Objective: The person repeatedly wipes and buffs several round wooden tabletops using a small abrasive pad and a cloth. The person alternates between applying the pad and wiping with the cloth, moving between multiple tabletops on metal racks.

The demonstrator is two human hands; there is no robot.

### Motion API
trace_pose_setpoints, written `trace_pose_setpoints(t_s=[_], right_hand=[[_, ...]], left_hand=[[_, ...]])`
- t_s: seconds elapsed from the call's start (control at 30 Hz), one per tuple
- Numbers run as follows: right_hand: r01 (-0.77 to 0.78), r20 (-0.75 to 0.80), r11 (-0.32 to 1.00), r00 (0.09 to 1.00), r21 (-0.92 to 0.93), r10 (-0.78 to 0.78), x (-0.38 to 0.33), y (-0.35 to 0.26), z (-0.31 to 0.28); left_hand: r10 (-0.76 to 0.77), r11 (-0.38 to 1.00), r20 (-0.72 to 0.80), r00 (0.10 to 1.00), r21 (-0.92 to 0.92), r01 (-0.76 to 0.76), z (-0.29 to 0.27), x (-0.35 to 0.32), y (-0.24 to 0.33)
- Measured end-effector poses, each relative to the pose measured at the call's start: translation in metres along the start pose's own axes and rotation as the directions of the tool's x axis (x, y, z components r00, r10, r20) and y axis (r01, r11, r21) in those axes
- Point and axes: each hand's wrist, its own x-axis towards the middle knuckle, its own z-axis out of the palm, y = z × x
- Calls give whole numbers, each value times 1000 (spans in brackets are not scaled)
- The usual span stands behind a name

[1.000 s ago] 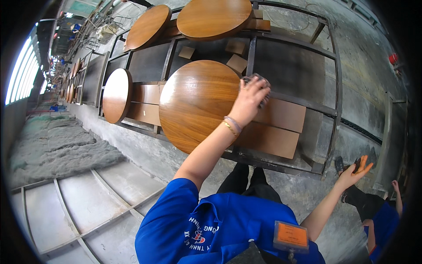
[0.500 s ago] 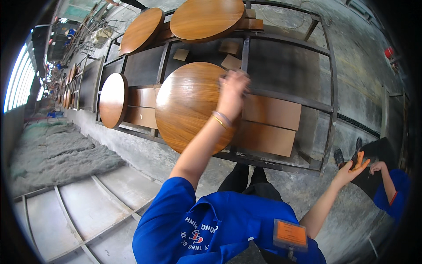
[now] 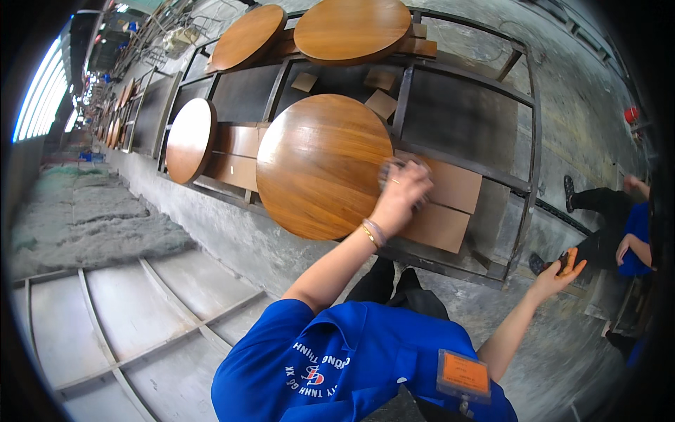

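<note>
A large round wooden tabletop leans upright against a dark metal rack. My left hand presses a grey pad against the tabletop's right edge, and there is a bangle on that wrist. My right hand is stretched out to the right, low over the concrete floor, fingers partly spread around a small orange thing. My blue shirt with an orange badge fills the lower middle.
A smaller round top leans on the rack at the left, and two more lie on top of it. Flat wooden boards stand behind. A person in blue crouches at the right. Pale metal sheeting lies at the lower left.
My left hand has slid the pad down along the tabletop's right side. The view has come closer to the tabletop. The person at the right has shifted.
</note>
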Motion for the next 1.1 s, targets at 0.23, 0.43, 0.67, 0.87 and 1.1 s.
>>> trace_pose_setpoints(t_s=[0.23,0.43,0.67,0.87,1.1], right_hand=[[200,47,978,978,54,-202,34,11,-5],[86,48,996,995,21,-87,42,39,-31],[-10,115,993,993,119,-4,28,39,-4],[198,145,967,964,161,-222,50,27,-4],[83,59,994,994,75,-88,50,29,-53]], left_hand=[[-159,946,-301,940,226,232,-125,-61,-59],[-507,743,-389,769,255,619,-181,-154,-138],[-114,990,56,992,93,108,-35,-165,41],[-122,876,-438,891,375,304,-160,-168,-62],[-444,772,-220,869,399,495,-170,-236,-105]])
